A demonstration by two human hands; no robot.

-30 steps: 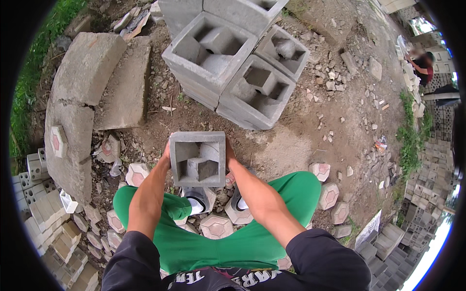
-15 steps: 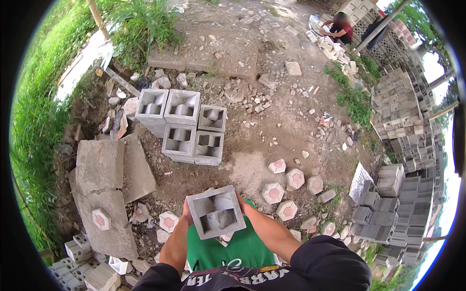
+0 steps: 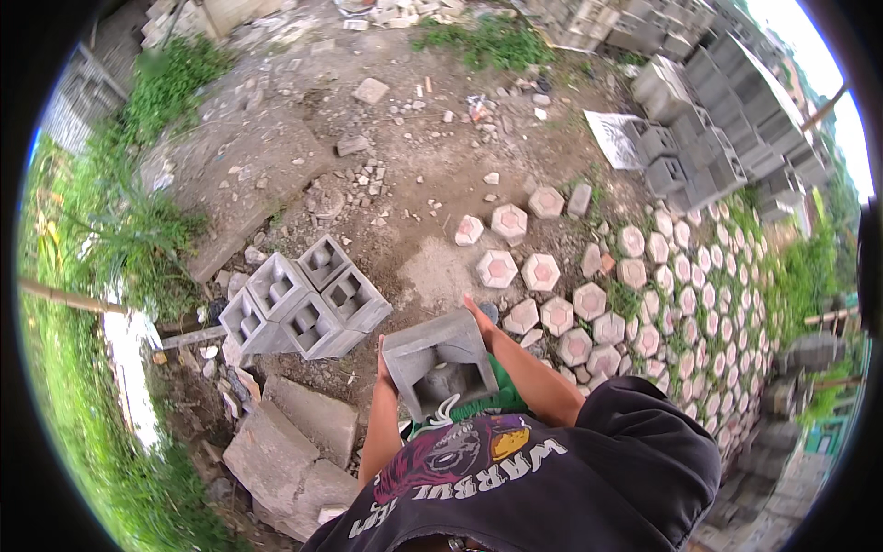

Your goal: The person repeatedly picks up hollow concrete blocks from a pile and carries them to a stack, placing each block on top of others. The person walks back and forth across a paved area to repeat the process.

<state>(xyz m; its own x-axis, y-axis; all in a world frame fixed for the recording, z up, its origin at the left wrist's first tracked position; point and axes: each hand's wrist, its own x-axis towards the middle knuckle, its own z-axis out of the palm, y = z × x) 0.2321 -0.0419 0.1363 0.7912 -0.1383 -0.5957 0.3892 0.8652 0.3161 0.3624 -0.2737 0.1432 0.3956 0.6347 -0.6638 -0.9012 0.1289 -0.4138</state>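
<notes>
A grey hollow concrete block (image 3: 425,337) is held up in front of my body, tilted so that one outer side shows above its hollow openings. My left hand (image 3: 384,370) presses against its left side, and my right hand (image 3: 480,317) grips the right side near the top corner. The undersides of both hands are hidden by the block. Ahead and to the left, several similar hollow blocks (image 3: 317,324) stand close together on the ground with their openings upward.
Broken concrete slabs (image 3: 276,440) lie at lower left. Hexagonal pavers (image 3: 541,272) spread over the ground to the right. Grey blocks (image 3: 699,152) are piled at far right beside a white sheet (image 3: 612,140). Rubble (image 3: 363,184) and a raised slab edge (image 3: 239,235) lie farther ahead.
My view and body have turned to the right, so the group of blocks appears farther left. The held block has stayed between my hands and is now tilted more. More pavers show.
</notes>
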